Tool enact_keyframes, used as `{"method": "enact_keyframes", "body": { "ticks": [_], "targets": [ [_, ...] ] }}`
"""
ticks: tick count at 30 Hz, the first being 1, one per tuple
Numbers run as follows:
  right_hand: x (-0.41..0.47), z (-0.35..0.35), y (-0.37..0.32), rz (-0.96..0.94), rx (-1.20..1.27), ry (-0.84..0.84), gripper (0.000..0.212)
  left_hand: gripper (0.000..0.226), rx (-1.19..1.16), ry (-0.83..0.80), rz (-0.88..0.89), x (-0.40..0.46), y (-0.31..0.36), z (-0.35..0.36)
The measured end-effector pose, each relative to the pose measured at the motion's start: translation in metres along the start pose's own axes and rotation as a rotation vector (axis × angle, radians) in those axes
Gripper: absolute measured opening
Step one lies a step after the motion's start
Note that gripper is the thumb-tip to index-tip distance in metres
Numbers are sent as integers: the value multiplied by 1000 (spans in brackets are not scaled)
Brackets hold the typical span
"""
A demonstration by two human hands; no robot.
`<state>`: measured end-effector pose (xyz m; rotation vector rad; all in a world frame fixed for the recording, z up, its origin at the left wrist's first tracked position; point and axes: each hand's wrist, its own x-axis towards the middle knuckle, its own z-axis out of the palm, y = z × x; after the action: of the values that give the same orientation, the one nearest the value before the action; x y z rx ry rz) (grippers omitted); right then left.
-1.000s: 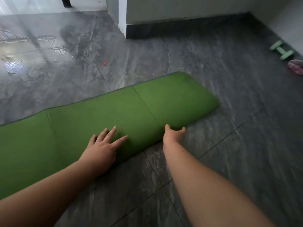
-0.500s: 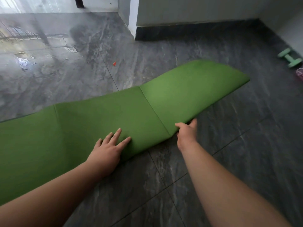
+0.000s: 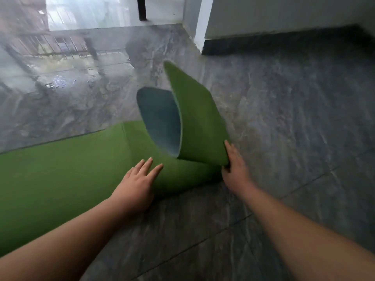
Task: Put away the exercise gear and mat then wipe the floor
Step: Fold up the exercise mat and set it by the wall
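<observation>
The green mat (image 3: 60,169) lies on the grey floor (image 3: 294,118). The left hand (image 3: 138,185) presses it flat with released fingers; the right hand (image 3: 236,169) pinches its upturned right end, showing a blue-grey underside.

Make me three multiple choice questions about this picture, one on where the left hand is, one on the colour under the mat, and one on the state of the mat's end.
1. Where is the left hand?
A. flat on the mat
B. on the wall
C. in the air

2. What colour is the mat's underside?
A. red
B. blue-grey
C. white

3. The mat's end at the right hand is:
A. flat on the floor
B. rolled tight
C. lifted and curled over

Answers: A, straight fingers rest on green; B, the raised flap shows it; C, the right hand holds its corner up.
</observation>
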<state>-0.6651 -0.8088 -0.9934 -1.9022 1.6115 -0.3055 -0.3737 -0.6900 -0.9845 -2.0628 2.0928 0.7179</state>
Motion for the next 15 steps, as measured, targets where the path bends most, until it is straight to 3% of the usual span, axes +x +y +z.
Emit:
{"method": "enact_keyframes", "body": {
  "ticks": [4,6,11,15],
  "targets": [
    [-24,26,-27,-22,-514,-120,92,80,43,-47,-24,-31,-23,13],
    [-34,40,-44,-127,-670,-184,94,81,39,-104,-46,-48,-29,19],
    [-45,66,-94,-358,-777,-265,96,81,-5,-130,-39,-70,-45,26],
    [-48,91,-125,-363,-788,-343,89,81,-59,-142,-75,-82,-56,26]
  ]
}}
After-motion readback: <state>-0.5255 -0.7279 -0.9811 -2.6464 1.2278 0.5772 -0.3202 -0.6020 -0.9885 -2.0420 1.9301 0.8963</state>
